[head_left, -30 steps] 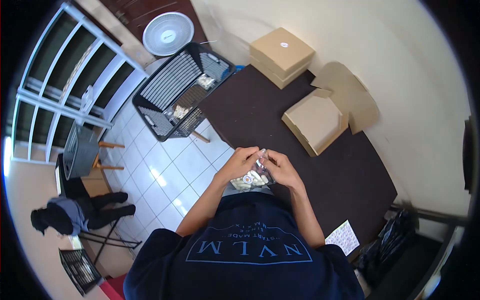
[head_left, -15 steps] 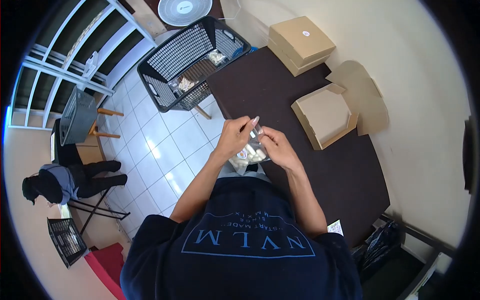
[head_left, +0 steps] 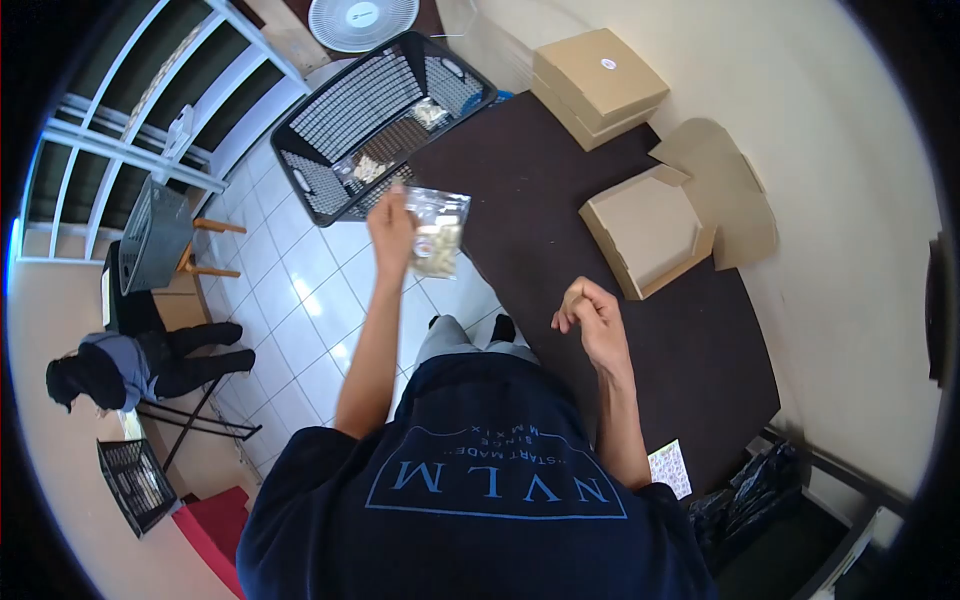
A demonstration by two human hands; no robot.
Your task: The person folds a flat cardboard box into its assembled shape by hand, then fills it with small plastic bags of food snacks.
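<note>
My left hand [head_left: 392,230] grips the left side of a clear plastic bag [head_left: 446,240], held up beside the near corner of the black basket. Pale, short stick-like pieces fill the lower part of the bag, and a small round label shows on it. Over the dark table [head_left: 540,215], my right hand [head_left: 592,318] is apart from the bag, its fingers curled in, with nothing visible in them. The black plastic basket [head_left: 345,112] contains several similar packs [head_left: 372,168] at its bottom.
An open cardboard box [head_left: 645,235] lies on the table, with closed boxes [head_left: 600,85] stacked behind. A sticker sheet [head_left: 670,468] rests near my right elbow. Another person [head_left: 125,365] bends over at the left, near a grey basket [head_left: 158,235] and a smaller black basket [head_left: 135,485].
Both hands were together on the bag's top. The left hand has carried the bag left and forward to the black basket; the right has let go and moved right, over the table.
</note>
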